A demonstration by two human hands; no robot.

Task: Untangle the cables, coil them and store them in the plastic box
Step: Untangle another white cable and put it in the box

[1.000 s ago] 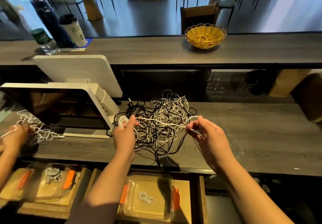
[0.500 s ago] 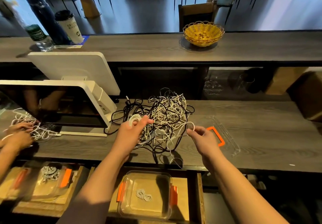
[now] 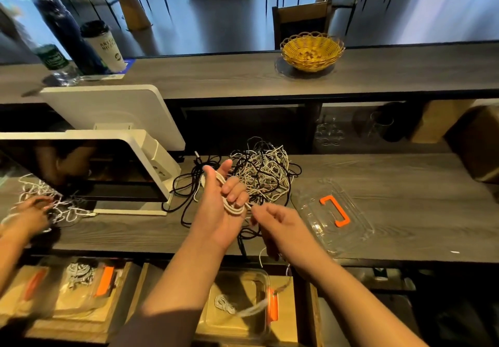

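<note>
My left hand (image 3: 218, 206) is turned palm up, fingers curled over a white cable (image 3: 229, 203) wound in loops across the palm, thumb pressing the upper end of the loops. My right hand (image 3: 278, 225), just beside it, pinches the free run of that same cable between thumb and fingertips, with the tail dropping off the near edge of the worktop (image 3: 405, 211) below my right wrist.

I judge the step in hand to be coiling, and the rest of the tail has to go onto the loops. To do it well I would keep the loops the same size, feed each turn with light tension from the right hand, and let the thumb pin every new turn so nothing springs open. The tail hangs free, so I should draw it up slowly and watch for the plug snagging on the edge.

Just beyond both hands sits the tangle of black and white cables (image 3: 262, 174), much of it still knotted. The plastic box (image 3: 237, 303) lies open below my forearms with one white coil (image 3: 224, 302) inside. Its clear lid (image 3: 334, 214) with the orange handle rests right of my right hand.
</note>
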